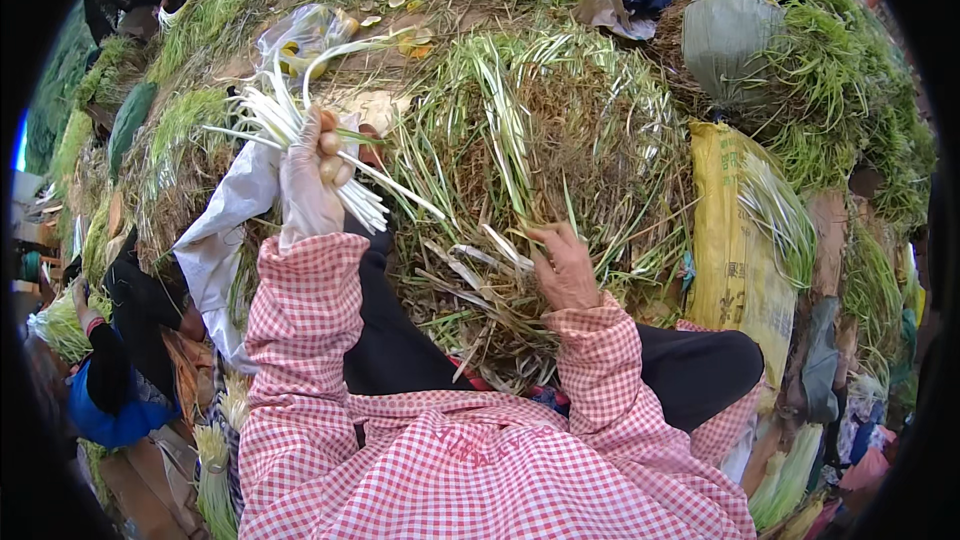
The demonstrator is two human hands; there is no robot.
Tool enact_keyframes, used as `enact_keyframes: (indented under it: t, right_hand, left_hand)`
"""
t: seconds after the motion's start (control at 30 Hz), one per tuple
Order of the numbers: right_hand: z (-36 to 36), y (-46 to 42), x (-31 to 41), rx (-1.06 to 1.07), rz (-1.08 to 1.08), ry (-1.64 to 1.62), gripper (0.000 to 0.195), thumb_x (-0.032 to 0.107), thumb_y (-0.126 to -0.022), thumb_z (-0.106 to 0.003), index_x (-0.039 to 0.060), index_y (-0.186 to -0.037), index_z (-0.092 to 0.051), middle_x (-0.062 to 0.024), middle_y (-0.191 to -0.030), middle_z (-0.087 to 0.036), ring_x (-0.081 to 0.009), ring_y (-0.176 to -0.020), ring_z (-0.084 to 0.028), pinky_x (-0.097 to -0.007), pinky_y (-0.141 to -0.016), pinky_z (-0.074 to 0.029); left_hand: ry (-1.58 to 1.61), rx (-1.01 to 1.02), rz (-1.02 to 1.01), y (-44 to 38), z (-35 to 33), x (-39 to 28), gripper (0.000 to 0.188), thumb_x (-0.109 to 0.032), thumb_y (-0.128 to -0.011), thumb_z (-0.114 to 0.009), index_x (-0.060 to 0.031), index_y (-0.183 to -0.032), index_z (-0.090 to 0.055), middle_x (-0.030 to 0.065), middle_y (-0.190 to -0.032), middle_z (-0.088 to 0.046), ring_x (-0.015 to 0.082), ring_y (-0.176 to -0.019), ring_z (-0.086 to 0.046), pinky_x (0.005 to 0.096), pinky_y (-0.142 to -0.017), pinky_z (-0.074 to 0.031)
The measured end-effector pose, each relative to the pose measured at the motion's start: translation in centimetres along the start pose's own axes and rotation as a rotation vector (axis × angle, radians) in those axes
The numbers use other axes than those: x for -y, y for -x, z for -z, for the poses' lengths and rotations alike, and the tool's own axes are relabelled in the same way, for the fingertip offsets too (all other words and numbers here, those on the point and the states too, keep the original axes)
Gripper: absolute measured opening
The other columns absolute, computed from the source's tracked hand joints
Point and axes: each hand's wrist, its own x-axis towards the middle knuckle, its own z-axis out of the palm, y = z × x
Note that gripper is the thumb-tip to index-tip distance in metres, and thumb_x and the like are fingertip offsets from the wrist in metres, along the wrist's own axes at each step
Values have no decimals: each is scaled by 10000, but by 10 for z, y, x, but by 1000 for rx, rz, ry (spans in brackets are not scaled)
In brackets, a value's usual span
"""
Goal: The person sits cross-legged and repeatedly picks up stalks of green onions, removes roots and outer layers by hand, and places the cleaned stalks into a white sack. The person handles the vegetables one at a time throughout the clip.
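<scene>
My left hand [324, 157], in a thin clear glove, is closed around a bunch of slender white stalks [365, 204] that look like garlic chives. Their pale ends [262, 111] fan out above the fist, and one long stalk bends to the right. Before me lies a large heap of uncut green stalks with roots and brown debris [592, 127]. My bare right hand [568, 266] is at the heap's near side, fingers curled beside a yellowish leaf; whether they pinch it is not clear. Dry, withered leaves [480, 285] lie between my legs.
A yellow woven sack [720, 240] lies on the right, bearing a bunch of trimmed stalks [776, 210]. At the upper left is a clear plastic bag [307, 37] near fruit peels. A person [124, 390] sits at the left; a grey-green bundle [731, 45] stands upper right.
</scene>
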Motion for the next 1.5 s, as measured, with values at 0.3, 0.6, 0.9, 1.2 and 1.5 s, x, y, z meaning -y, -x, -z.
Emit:
enact_keyframes:
  t: [0.3,0.6,0.9,1.2,1.5]
  right_hand:
    - [-25,-12,77,-145,197,-433,224,198,-878,-556,8,-989,-601,-172,-837,-617,-329,-729,-603,-373,-647,-489]
    - [-55,-71,-23,128,-355,115,250,265,-861,-589,19,-893,-556,-148,-947,-560,-284,-822,-588,-380,-742,-480]
    - [-38,-53,-14,-48,-202,-346,154,96,-752,-633,-4,-828,-544,-113,-773,-568,-197,-646,-573,-297,-608,-467]
    - [-9,-19,42,18,-352,-854,350,319,-849,-617,5,-974,-528,-44,-798,-568,-94,-713,-511,-247,-633,-439]
    - [-32,-25,13,-92,-89,-288,150,164,-874,-565,19,-851,-531,-174,-697,-582,-298,-583,-569,-392,-528,-435]
  left_hand:
    - [-21,-38,104,65,-38,79,280,-319,-846,-643,-61,-935,-581,-23,-595,-535,25,-389,-385,176,-359,-280]
    - [-66,-68,230,52,-11,127,185,-216,-888,-594,-35,-859,-611,-10,-587,-535,61,-426,-442,229,-419,-384]
    - [-235,-134,340,53,-21,162,209,-150,-771,-722,-46,-936,-648,-9,-605,-576,37,-364,-375,199,-338,-272]
    - [-114,-58,453,92,-34,126,234,-58,-754,-709,-29,-959,-599,16,-653,-603,50,-375,-412,190,-340,-303]
    - [-111,-64,149,92,-36,103,164,-95,-774,-698,-1,-894,-635,65,-703,-649,30,-376,-424,163,-341,-292]
